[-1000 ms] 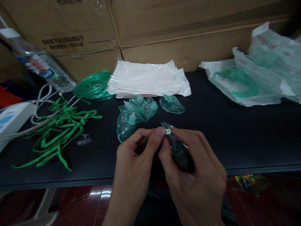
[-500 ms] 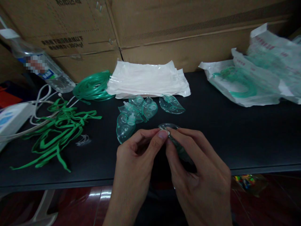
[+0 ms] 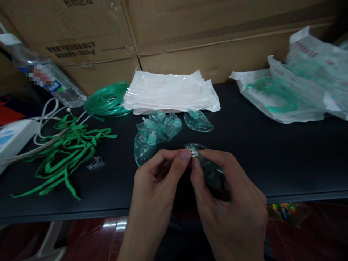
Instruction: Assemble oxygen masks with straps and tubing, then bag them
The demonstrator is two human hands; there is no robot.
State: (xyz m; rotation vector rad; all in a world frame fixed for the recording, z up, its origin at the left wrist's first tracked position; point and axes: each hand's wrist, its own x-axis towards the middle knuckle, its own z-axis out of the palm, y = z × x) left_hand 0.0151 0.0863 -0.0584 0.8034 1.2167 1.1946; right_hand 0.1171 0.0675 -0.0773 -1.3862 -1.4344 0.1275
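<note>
A clear green oxygen mask [image 3: 213,174] is held above the near part of the black table by my right hand [image 3: 227,195], its fingers wrapped over the mask's far side. At the mask's upper edge sits a small pale clip [image 3: 194,154]. My left hand [image 3: 163,172] pinches this clip between thumb and forefinger. Part of the mask is hidden behind my fingers. Just beyond my hands lie several more clear green masks [image 3: 145,146], with a single mask [image 3: 199,121] a little apart on their right.
Green elastic straps [image 3: 65,152] and thin pale pieces [image 3: 95,163] lie left. Behind are coiled green tubing [image 3: 108,99], white pouches [image 3: 171,90] and a plastic bottle [image 3: 46,72]. Wrapped packs [image 3: 282,96] lie right. Cardboard boxes [image 3: 217,32] line the back. The table edge [image 3: 65,214] is near.
My right fingers have shifted on the mask, which has turned so that more of its body and the pale clip show. My left hand stays almost in place, still pinching.
</note>
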